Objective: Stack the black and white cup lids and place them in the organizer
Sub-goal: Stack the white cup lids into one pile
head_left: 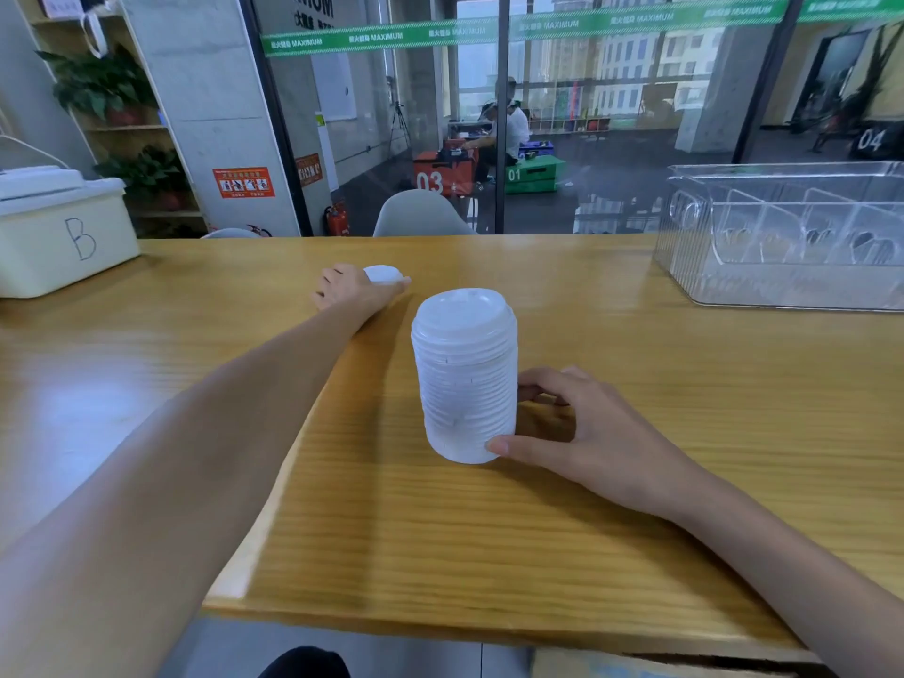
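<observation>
One stack of white lids under my right hand, one loose lid under my left.

My right hand [567,423] steadies the stack of white cup lids [464,374] from its right side, thumb at the base and fingers curled against its middle; the stack stands upright on the wooden bench [636,506], too tightly nested for me to count the lids. My left hand [350,288] reaches far forward with its fingers curved over a single white lid [384,275] lying flat on the bench, well apart from the stack. One clear plastic organizer [787,237] with several divided compartments sits at the far right of the bench. One cream storage box [58,227] marked "B" sits at the far left. Two grey chair backs [420,212] show behind the bench's far edge.
</observation>
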The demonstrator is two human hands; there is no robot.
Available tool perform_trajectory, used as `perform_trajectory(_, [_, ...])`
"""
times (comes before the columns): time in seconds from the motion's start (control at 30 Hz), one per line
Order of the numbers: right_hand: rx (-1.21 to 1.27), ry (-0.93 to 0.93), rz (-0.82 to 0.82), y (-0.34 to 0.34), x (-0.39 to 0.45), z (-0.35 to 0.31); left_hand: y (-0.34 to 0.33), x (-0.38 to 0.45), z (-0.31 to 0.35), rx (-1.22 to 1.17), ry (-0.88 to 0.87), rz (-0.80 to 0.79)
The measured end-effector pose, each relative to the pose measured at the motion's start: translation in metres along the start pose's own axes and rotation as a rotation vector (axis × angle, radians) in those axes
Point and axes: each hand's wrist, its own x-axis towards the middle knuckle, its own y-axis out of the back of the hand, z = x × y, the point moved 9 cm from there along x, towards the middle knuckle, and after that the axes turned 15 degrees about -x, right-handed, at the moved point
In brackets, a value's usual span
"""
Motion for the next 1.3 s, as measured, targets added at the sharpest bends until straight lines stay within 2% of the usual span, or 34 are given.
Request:
perform_trajectory(0.4, [0.0, 0.02, 0.004, 0.001, 0.0, -0.002, 0.002, 0.022, -0.006, 0.005, -0.109, 0.038])
perform_trajectory(0.77, [0.01, 0.025, 0.0, -0.001, 0.001, -0.001, 0.002, 0.012, -0.001, -0.013, -0.112, 0.001])
perform_trajectory(1.0, [0.019, 0.013, 0.01, 0.0, 0.001, 0.0, 0.012, 0.001, -0.005, -0.232, -0.122, -0.017])
perform_trajectory(1.17, [0.03, 0.02, 0.007, -0.002, 0.003, 0.001, 0.025, -0.039, 0.007, -0.456, -0.208, -0.114])
perform_trajectory(1.3, [0.036, 0.019, 0.004, -0.004, 0.004, 0.003, 0.048, -0.07, 0.013, -0.599, -0.265, -0.113])
